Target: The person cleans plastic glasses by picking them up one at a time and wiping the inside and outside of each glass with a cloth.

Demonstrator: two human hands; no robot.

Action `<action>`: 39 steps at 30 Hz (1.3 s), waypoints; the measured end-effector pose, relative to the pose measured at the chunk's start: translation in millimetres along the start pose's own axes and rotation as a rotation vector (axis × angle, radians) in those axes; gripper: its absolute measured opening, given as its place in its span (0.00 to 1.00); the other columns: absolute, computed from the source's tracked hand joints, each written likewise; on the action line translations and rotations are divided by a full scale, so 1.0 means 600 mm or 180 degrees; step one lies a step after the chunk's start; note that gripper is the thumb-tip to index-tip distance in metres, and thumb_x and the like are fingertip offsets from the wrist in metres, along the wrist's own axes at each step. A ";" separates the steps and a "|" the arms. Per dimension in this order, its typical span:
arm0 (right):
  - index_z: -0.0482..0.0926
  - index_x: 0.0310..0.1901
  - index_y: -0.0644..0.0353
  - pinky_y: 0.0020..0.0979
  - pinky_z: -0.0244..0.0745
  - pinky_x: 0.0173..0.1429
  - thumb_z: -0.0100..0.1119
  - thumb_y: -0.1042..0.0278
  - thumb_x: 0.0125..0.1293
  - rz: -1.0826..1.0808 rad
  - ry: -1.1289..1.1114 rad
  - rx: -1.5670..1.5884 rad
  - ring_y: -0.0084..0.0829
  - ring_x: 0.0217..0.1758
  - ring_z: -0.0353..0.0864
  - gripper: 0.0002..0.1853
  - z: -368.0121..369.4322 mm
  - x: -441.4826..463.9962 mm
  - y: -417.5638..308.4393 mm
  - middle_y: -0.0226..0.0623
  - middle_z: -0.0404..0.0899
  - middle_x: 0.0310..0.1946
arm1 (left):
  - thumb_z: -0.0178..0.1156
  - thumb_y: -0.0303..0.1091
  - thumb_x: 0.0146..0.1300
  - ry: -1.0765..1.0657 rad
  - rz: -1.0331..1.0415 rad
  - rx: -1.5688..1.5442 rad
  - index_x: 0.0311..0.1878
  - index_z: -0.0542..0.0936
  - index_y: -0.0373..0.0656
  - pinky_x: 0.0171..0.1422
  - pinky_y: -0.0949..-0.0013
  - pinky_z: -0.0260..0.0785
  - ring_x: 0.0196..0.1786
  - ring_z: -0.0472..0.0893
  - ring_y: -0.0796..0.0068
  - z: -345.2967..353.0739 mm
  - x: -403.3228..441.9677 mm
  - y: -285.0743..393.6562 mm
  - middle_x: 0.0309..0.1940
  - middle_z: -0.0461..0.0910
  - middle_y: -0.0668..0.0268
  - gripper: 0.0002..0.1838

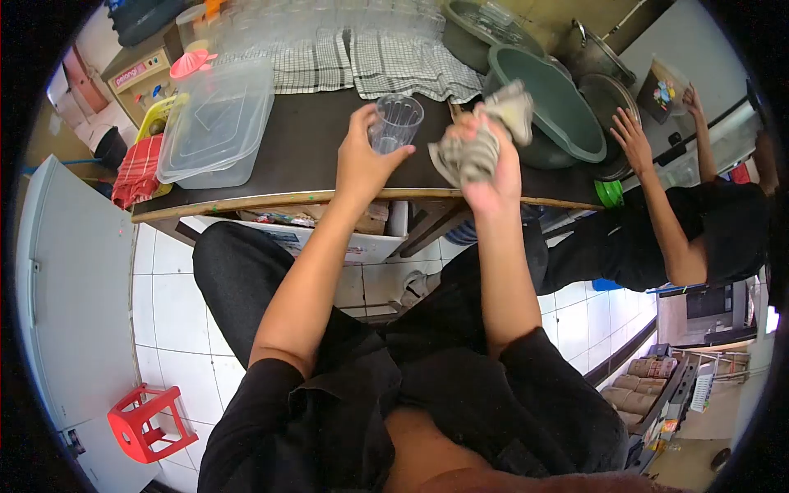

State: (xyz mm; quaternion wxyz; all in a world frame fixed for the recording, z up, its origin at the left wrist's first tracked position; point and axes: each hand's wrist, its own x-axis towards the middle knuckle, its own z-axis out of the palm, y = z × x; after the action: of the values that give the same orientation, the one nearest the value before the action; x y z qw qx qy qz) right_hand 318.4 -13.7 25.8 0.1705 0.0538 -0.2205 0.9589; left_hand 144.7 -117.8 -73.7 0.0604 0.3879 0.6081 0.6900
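Note:
A clear ribbed glass (397, 123) is held in my left hand (363, 156), thumb on one side and fingers on the other, above the dark tabletop (308, 131). To the right of it, my right hand (498, 168) is closed around a bunched, checked cloth (477, 156), slightly blurred. Cloth and glass are apart. Behind them, rows of clear glasses (329, 25) stand on checked towels (403, 62).
A clear plastic box (218, 131) and red cloth (138, 172) lie left. Green tubs (546, 99) and metal pots (604, 53) stand right. Another person (682, 222) sits right with both hands raised. A red stool (152, 423) is lower left.

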 end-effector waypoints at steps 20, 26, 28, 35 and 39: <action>0.71 0.75 0.66 0.38 0.69 0.79 0.70 0.64 0.77 -0.1516 0.0809 -0.3139 0.35 0.74 0.75 0.31 0.023 -0.005 0.095 0.38 0.74 0.73 | 0.84 0.34 0.59 0.0171 0.0073 -0.1751 0.68 0.75 0.36 0.69 0.62 0.76 0.62 0.82 0.69 -0.130 -0.046 0.091 0.62 0.82 0.58 0.37; 0.81 0.65 0.62 0.41 0.79 0.65 0.77 0.67 0.68 -0.1516 0.1033 -0.6342 0.39 0.59 0.85 0.26 0.012 -0.061 0.171 0.42 0.86 0.54 | 0.82 0.41 0.63 -0.0458 -0.0340 -0.1846 0.65 0.77 0.43 0.64 0.68 0.75 0.57 0.82 0.76 -0.146 -0.076 0.096 0.54 0.83 0.66 0.32; 0.82 0.64 0.60 0.39 0.82 0.59 0.77 0.70 0.66 -0.1421 0.1094 -0.7312 0.41 0.55 0.87 0.25 -0.012 -0.070 0.184 0.42 0.88 0.49 | 0.82 0.43 0.63 -0.0514 -0.0405 -0.1951 0.64 0.78 0.43 0.64 0.68 0.75 0.56 0.82 0.76 -0.148 -0.080 0.097 0.54 0.83 0.66 0.31; 0.68 0.77 0.62 0.44 0.70 0.80 0.89 0.41 0.50 -0.1119 0.0425 -0.3071 0.42 0.77 0.74 0.58 0.073 -0.088 0.157 0.48 0.70 0.76 | 0.76 0.64 0.64 -0.0131 -0.0473 -0.1868 0.60 0.80 0.40 0.62 0.70 0.73 0.54 0.81 0.78 -0.175 -0.075 0.062 0.51 0.82 0.69 0.37; 0.74 0.73 0.64 0.43 0.71 0.78 0.91 0.47 0.48 -0.0984 0.0183 -0.3970 0.43 0.74 0.76 0.54 0.077 -0.102 0.110 0.50 0.74 0.73 | 0.73 0.72 0.62 -0.0321 -0.0297 -0.1582 0.58 0.81 0.39 0.61 0.71 0.73 0.54 0.80 0.79 -0.197 -0.075 0.069 0.50 0.82 0.69 0.42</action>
State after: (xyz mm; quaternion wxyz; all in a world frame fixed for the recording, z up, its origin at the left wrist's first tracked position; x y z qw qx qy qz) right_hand 353.6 -108.3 29.4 0.3118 -0.0499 -0.7218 0.6159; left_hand 119.8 -246.8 -53.0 0.2159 0.3666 0.4332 0.7946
